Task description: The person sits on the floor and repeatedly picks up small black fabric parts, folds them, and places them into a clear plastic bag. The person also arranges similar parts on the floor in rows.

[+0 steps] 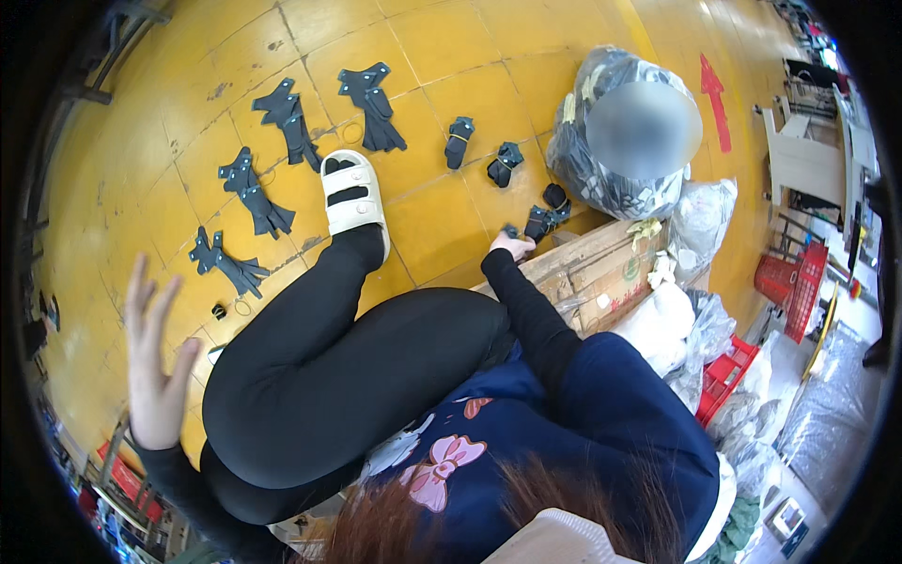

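Observation:
My left hand [155, 362] is raised at the left with its fingers spread, holding nothing. My right hand [512, 245] is low beside a cardboard box, its fingers closed round a small dark bundle [510, 230] that looks like gloves; most of it is hidden. Next to it lie more dark rolled bundles [543, 223]. Farther off on the floor are a banded glove bundle [458, 143] and another rolled bundle [505, 164]. Flat piles of dark grey gloves [373, 105] lie in a curved row, including one pile [255, 193] and the nearest one [228, 264] at left.
A large clear bag of dark items [611, 179] stands beyond the cardboard box [601, 273]. White plastic bags [658, 324] and a red crate [725, 376] are at right. My sandalled foot [355, 197] rests on the yellow tiled floor [442, 47]. Thin bands [352, 133] lie by the piles.

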A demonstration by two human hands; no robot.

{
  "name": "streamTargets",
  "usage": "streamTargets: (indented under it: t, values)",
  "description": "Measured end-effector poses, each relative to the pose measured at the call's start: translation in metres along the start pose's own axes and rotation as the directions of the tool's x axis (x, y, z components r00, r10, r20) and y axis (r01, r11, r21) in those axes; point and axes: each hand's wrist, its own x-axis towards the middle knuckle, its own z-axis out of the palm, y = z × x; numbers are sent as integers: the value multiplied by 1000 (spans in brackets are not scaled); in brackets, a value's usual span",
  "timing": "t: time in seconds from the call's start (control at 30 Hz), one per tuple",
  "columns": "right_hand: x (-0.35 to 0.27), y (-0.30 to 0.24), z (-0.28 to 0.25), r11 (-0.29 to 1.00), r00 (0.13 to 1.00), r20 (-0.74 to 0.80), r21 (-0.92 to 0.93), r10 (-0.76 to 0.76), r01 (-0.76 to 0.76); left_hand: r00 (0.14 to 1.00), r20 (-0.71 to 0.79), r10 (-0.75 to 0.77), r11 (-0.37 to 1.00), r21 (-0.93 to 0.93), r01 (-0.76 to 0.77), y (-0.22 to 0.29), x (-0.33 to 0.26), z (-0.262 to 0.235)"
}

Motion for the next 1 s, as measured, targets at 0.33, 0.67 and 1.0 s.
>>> streamTargets:
  t: [0.33,0.67,1.0]
  values:
    - [85,-44,8,970,979,-141,-175,144,-168,928,345,-143,870,-403,284,4,5,17]
    - [67,-42,-14,989,986,110,-65,-124,131,923,345,-172,812,-481,331,7,0,18]
    - [162,-64,-34,626,779,323,-467,-537,625,927,345,-146,789,-525,320,0,-1,25]
